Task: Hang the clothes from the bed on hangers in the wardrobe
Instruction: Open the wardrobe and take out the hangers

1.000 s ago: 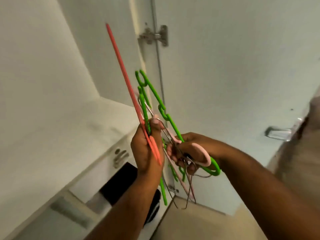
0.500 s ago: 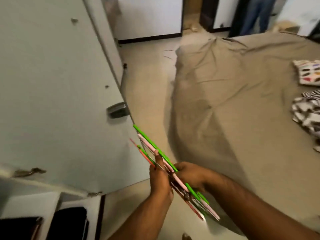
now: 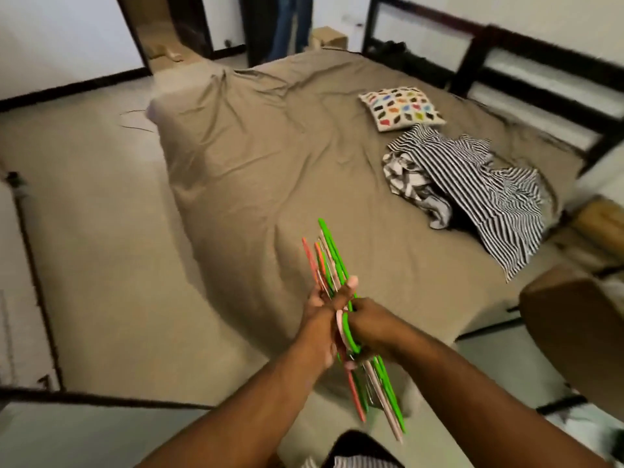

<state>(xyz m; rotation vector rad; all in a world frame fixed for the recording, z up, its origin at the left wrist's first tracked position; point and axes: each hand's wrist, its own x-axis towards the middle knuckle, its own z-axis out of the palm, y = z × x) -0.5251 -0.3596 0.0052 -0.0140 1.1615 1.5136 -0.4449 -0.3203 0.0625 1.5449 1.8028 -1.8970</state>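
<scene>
The single head-worn view looks forward and down across the bed from close beside its near corner.

hangers: bunched, count unclear | clothes: heaped, pieces indistinguishable | brown furniture: cut off at right edge

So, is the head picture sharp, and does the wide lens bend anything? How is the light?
Head view: slight blur all over, stronger at the edges, yet the striped clothes and hangers are readable. Head view: the wide lens seems to bow the dark bed frame. Head view: soft, even light, no glare, with shallow shadows in the folds of the bedsheet.
</scene>
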